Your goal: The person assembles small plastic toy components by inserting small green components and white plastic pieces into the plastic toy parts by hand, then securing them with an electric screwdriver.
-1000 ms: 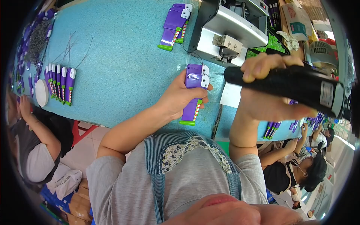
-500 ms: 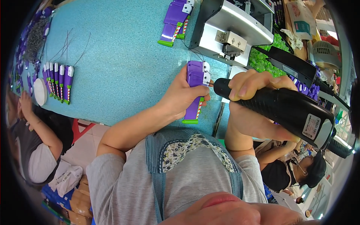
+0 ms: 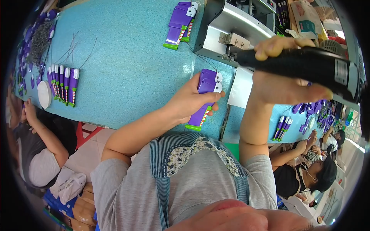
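Gripping a purple toy wing piece (image 3: pixel 205 99) against the turquoise table (image 3: pixel 127 69), the left hand (image 3: pixel 191 103) wraps its fingers around the part's middle and pins it flat near the table's near edge, its white tab pointing far and its green tip pointing near. The right hand (image 3: pixel 287 82) is closed around a black electric screwdriver (image 3: pixel 308 67), holding it raised above the table to the right, its tip well apart from the piece. A finished-looking pair of purple pieces (image 3: pixel 180 24) lies at the far side beside a grey metal machine (image 3: pixel 231 27), and a row of narrow purple parts (image 3: pixel 63 82) waits at the left next to a white disc (image 3: pixel 44 94), so the work seems partway through, with this piece in hand and more parts left. Compared with half a second earlier, the screwdriver has lifted away from the piece and swung up and right, while the left hand has stayed on the part in nearly the same spot.
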Available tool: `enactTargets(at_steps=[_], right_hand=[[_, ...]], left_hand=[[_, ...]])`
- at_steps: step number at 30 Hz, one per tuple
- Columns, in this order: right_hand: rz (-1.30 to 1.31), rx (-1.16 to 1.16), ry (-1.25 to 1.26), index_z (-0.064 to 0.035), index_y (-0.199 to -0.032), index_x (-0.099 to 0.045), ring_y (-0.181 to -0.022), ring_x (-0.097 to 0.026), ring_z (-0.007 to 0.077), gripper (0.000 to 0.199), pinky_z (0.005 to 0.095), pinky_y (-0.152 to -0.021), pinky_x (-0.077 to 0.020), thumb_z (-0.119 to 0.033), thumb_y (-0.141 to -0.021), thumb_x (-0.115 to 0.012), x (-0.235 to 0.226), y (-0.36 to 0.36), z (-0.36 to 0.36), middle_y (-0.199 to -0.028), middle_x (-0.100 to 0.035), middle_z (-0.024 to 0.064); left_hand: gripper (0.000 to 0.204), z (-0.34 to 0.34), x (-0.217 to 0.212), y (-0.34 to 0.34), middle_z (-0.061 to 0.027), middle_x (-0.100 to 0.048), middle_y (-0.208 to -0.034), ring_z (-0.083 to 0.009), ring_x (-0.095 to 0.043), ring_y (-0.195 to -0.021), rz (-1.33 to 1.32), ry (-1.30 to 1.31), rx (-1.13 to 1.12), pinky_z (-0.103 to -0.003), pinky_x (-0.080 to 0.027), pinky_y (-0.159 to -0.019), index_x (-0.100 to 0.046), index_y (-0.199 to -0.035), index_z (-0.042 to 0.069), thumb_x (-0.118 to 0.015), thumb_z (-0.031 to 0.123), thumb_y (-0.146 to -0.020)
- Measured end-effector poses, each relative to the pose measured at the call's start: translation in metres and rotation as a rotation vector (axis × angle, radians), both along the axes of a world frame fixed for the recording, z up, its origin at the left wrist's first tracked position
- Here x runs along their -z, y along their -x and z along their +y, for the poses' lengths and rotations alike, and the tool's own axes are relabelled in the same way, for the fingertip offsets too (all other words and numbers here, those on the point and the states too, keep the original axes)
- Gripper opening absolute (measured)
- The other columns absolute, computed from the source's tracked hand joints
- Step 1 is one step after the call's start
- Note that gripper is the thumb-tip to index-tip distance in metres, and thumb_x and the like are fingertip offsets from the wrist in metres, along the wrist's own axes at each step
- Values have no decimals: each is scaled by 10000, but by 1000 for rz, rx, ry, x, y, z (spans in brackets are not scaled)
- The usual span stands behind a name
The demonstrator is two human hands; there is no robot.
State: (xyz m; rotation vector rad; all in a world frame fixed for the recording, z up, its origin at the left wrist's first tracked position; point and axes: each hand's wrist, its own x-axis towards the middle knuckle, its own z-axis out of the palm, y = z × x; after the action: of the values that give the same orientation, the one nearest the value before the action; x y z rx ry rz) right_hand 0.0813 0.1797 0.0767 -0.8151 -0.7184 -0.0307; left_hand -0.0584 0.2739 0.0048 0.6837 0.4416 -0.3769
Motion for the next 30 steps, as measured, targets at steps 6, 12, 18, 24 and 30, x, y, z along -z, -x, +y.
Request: enactTargets(at_steps=[6,12,18,24,30], right_hand=[[-9,-192,138,-66,-1208,-492,-614,-543,222,921,346,-578,-425,-849,-749,-335,-1,34,-17,-788,-598,143],[42,-82,115,-9,-1088,-472,-599,-572,222,1030,320,-574,-488,-916,-605,-403,14,45,-6,-728,-599,166],[65,-125,82,5,-1085,-468,-601,-569,221,1032,319,-581,-484,-902,-593,-442,23,46,-6,-726,-594,163],[23,-148,148,-23,-1161,-447,-583,-525,213,959,338,-556,-424,-869,-727,-323,13,42,-6,-744,-557,140],[-101,-93,101,-47,-1153,-504,-633,-553,239,960,349,-599,-461,-881,-715,-318,-9,-8,-9,-774,-591,150]], left_hand=[[446,-6,0,0,-121,-633,-984,-155,-609,-663,-34,-58,71,-293,-510,-545,-404,-1199,45,-644,18,-824],[422,-8,-8,0,-90,-613,-892,-147,-603,-635,-7,-37,82,-277,-479,-486,-395,-1177,33,-632,0,-830],[416,-9,-1,0,-80,-592,-855,-143,-597,-619,-14,-73,83,-270,-472,-471,-392,-1175,30,-632,2,-836],[399,-7,-7,-3,-82,-592,-864,-157,-620,-628,-18,-68,84,-279,-493,-483,-419,-1147,31,-662,43,-830],[394,-3,-3,-3,-143,-641,-980,-184,-639,-639,32,-78,110,-302,-536,-518,-442,-1169,40,-666,123,-856]])
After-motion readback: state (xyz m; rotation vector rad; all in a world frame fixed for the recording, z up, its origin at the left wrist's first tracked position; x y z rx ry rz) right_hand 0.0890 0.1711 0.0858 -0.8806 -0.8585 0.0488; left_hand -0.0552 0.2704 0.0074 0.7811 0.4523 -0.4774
